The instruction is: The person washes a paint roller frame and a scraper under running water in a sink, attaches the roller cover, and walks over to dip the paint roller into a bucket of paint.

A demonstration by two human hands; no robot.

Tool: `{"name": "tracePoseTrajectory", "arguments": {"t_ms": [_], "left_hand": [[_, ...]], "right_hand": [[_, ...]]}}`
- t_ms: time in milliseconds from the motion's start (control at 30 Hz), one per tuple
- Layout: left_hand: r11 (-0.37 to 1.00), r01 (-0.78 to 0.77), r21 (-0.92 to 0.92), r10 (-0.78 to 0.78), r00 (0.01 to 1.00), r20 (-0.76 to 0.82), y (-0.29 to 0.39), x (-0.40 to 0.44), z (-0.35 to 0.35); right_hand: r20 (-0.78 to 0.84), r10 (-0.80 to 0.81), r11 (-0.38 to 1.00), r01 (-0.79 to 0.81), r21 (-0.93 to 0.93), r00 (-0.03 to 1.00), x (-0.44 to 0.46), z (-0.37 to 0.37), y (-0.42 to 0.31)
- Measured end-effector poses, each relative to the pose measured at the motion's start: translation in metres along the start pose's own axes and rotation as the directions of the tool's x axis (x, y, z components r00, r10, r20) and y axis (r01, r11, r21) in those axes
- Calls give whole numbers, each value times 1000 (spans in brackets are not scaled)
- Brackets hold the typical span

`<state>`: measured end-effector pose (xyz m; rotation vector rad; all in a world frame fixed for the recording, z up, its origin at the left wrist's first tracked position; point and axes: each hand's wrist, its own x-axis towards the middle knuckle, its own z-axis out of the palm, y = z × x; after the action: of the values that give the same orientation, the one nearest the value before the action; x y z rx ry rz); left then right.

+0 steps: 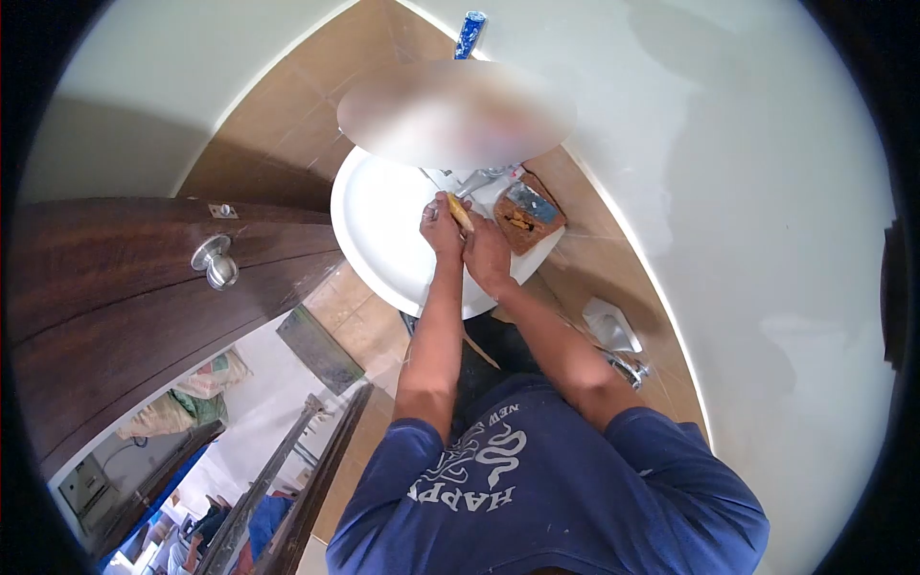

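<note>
Over the white sink [369, 225], both my hands are together just in front of the metal faucet [481, 179]. A small yellowish object [459, 213] lies between them, too small to name. My left hand [443, 228] has its fingers wrapped at its upper left side. From the right, my right hand [487, 254] closes around its lower end. Beside my right hand, on the sink's right edge, rests a brown block [540, 230] with a grey-blue flat piece [533, 203] on it.
A dark wooden door [144, 278] with a round metal knob [219, 266] stands at the left. A blue-handled item [469, 34] is at the top, above a blurred patch. A white fixture [610, 326] and a metal valve [632, 370] are low at the right.
</note>
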<state>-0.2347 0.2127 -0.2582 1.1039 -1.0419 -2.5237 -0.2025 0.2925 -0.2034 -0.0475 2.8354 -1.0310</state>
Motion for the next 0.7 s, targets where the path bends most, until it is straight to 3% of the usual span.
{"name": "tracePoseTrajectory", "arguments": {"t_ms": [100, 200, 233, 333, 433, 533, 633, 700], "left_hand": [[995, -80, -53, 87, 986, 139, -3, -14, 0], [993, -11, -115, 36, 976, 215, -2, -32, -5], [1000, -13, 8, 11, 974, 227, 2, -30, -7], [995, 29, 98, -59, 947, 316, 8, -12, -12], [994, 113, 7, -113, 980, 161, 9, -7, -2], [966, 242, -88, -221, 954, 201, 10, -6, 0], [968, 251, -19, -230, 911, 343, -1, -5, -17], [978, 205, -40, -182, 930, 320, -10, -12, -18]], "right_hand": [[-44, -17, 998, 20, 65, 999, 3, 8, 8], [-20, -23, 996, 25, 90, 1000, 7, 10, 12], [-4, -26, 995, 26, 92, 1000, 8, 7, 11], [45, -16, 978, 7, 210, 999, 8, 3, 11], [80, -35, 927, 3, 374, 996, 5, 7, 15], [123, 45, 944, -83, 321, 991, 4, 14, 29], [203, 124, 852, -209, 480, 971, 16, 28, 43], [108, 141, 866, -176, 469, 984, 18, 28, 39]]}}
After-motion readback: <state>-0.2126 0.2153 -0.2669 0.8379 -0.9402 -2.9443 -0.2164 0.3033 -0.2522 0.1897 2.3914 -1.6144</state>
